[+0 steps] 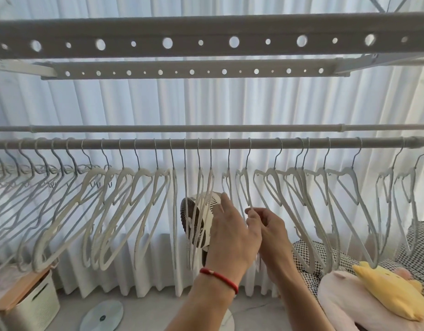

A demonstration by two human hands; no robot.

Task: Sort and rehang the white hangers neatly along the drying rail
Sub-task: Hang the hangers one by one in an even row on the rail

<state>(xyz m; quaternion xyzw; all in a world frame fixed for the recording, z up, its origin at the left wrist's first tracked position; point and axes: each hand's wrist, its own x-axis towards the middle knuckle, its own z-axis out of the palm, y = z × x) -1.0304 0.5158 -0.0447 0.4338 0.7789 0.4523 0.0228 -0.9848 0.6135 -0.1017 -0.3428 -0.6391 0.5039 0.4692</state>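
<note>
Both hands up among the white hangers (144, 211) at the middle of the drying rail (261, 142).

The left hand (232, 231), a red cord at its wrist, reaches forward with fingers straight, touching a hanger (226, 182) near mid-rail. The right hand (269, 226) pinches the thin lower bar of the next hanger (244, 185) between fingertip and thumb. Hangers crowd the rail's left end, spaced looser rightward. A small fan (194, 220) sits behind; a yellow plush toy (387, 290) lies at lower right.

I see a long grey rail (258, 142) going across. Many white hangers (144, 206) hang on it by their hooks, close together on my left and more spread out on my right.
</note>
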